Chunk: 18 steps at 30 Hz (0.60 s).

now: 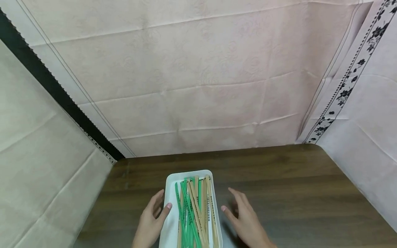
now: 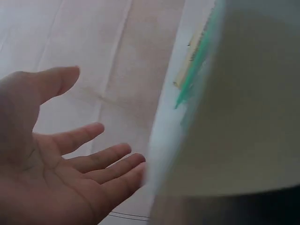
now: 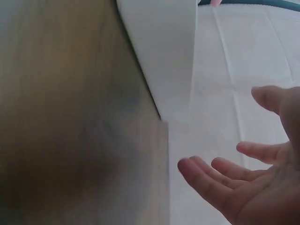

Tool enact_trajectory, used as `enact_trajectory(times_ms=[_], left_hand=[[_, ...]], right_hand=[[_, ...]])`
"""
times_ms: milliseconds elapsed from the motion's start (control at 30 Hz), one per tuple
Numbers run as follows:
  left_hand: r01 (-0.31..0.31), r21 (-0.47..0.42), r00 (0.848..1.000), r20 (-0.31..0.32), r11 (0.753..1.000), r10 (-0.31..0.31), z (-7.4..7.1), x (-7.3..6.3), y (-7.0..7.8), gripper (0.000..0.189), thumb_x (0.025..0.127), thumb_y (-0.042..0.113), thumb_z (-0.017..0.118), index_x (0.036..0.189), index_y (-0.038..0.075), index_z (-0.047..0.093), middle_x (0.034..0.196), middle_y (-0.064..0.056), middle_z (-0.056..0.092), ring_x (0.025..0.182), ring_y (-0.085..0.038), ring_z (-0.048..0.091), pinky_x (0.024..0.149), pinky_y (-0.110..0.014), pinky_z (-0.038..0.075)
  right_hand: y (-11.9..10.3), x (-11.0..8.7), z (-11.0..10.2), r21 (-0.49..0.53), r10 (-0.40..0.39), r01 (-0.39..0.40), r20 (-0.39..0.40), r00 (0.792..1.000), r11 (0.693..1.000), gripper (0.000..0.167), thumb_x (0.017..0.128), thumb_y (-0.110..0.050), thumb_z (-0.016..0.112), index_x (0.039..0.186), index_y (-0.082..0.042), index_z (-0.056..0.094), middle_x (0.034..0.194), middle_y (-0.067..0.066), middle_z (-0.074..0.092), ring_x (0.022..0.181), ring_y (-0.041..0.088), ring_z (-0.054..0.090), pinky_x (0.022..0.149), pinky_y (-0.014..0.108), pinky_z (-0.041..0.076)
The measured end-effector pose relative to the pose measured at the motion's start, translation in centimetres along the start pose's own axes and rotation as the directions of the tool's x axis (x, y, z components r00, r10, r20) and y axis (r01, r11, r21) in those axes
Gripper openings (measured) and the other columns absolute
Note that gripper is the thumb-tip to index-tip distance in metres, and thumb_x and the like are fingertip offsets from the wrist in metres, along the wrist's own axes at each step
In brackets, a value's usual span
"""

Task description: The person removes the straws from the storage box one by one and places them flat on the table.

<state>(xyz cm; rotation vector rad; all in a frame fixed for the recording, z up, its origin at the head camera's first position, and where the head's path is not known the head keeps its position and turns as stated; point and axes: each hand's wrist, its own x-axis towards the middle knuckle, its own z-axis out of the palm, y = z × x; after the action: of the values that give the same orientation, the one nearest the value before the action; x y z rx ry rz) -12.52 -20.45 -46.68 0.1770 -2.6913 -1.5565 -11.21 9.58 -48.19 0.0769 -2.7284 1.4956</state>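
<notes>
A white rectangular tray (image 1: 170,225) lies lengthwise on the table, holding several long thin green sticks (image 1: 183,224) and beige sticks (image 1: 204,196) with small dark print. They lie loosely crossed, and the tray's near end is cut off by the frame. My left hand (image 1: 150,220) is at the tray's left side, thumb tip overlapping the rim in the head view. In the left wrist view its fingers (image 2: 112,157) are spread and grip nothing. To the tray's right, my right hand (image 1: 246,220) hovers apart from it, palm inward and fingers (image 3: 206,180) loosely extended.
The brown wood-grain table (image 1: 279,179) extends around the tray. Pale creased cloth (image 1: 201,69) hangs behind it, with more cloth at both sides. A black band (image 1: 62,89) runs down the left, a floral strip (image 1: 347,82) down the right.
</notes>
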Motion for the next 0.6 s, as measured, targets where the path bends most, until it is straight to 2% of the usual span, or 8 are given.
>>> enact_trajectory(times_ms=[67,133,267,367,433,533,600], left_hand=[[0.026,-0.087,1.0,-0.005,0.996,-0.027,0.4,0.0,-0.9,0.067,0.104,0.031,0.07,0.159,0.004,0.043,0.16,-0.027,0.044,0.147,-0.046,0.043,0.113,-0.057,0.043],[0.054,-0.167,0.998,-0.01,0.984,-0.057,0.9,-0.2,-1.9,0.066,0.104,0.025,0.07,0.159,0.002,0.042,0.16,-0.028,0.044,0.147,-0.045,0.043,0.114,-0.055,0.042],[0.089,-0.256,0.995,-0.017,0.963,-0.096,2.0,-0.7,-3.6,0.072,0.105,0.025,0.068,0.161,-0.005,0.035,0.16,-0.034,0.04,0.147,-0.05,0.041,0.115,-0.057,0.04],[0.079,-0.28,0.996,-0.023,0.957,-0.089,2.6,-1.2,-4.5,0.076,0.106,0.025,0.066,0.162,-0.01,0.027,0.161,-0.038,0.034,0.148,-0.053,0.035,0.116,-0.058,0.034],[0.06,-0.321,0.998,-0.016,0.945,-0.069,2.9,-1.4,-4.9,0.076,0.107,0.02,0.062,0.162,-0.012,0.021,0.163,-0.038,0.029,0.151,-0.053,0.029,0.118,-0.047,0.034],[0.001,-0.404,1.0,-0.004,0.915,-0.003,3.3,-1.6,-5.2,0.072,0.107,0.007,0.055,0.162,-0.014,0.014,0.165,-0.039,0.021,0.154,-0.048,0.022,0.113,-0.023,0.036],[-0.047,-0.45,0.999,-0.012,0.892,0.046,3.5,-1.8,-5.4,0.07,0.103,-0.004,0.049,0.161,-0.016,0.013,0.166,-0.039,0.017,0.156,-0.026,0.026,0.106,-0.01,0.033]], right_hand=[[0.2,-0.2,0.9,0.087,-0.006,0.005,0.006,1.0,0.996,0.063,0.101,-0.027,0.074,0.155,-0.011,0.048,0.151,0.018,0.052,0.125,0.038,0.06,0.097,0.049,0.056],[0.3,-0.3,1.6,0.18,0.007,-0.015,0.046,0.999,0.984,0.061,0.101,-0.026,0.073,0.154,-0.006,0.049,0.15,0.024,0.052,0.129,0.045,0.058,0.098,0.05,0.056],[0.7,-0.4,2.5,0.369,0.054,-0.121,0.188,0.981,0.922,0.061,0.106,-0.022,0.066,0.155,0.006,0.042,0.152,0.037,0.045,0.137,0.054,0.05,0.103,0.055,0.052],[1.0,-0.3,3.0,0.434,0.056,-0.168,0.258,0.964,0.885,0.06,0.108,-0.014,0.06,0.155,0.014,0.035,0.151,0.043,0.041,0.135,0.054,0.051,0.102,0.055,0.052],[1.3,-0.3,3.3,0.444,0.036,-0.157,0.27,0.962,0.882,0.058,0.108,-0.01,0.056,0.154,0.016,0.033,0.149,0.043,0.043,0.132,0.053,0.054,0.1,0.054,0.053],[1.8,-0.3,3.5,0.442,0.006,-0.128,0.268,0.964,0.888,0.054,0.108,-0.005,0.054,0.154,0.016,0.034,0.147,0.041,0.047,0.129,0.051,0.055,0.097,0.052,0.054],[2.1,-0.4,3.6,0.449,-0.026,-0.098,0.262,0.965,0.888,0.052,0.107,-0.002,0.054,0.153,0.015,0.036,0.145,0.04,0.05,0.128,0.05,0.056,0.096,0.049,0.054]])
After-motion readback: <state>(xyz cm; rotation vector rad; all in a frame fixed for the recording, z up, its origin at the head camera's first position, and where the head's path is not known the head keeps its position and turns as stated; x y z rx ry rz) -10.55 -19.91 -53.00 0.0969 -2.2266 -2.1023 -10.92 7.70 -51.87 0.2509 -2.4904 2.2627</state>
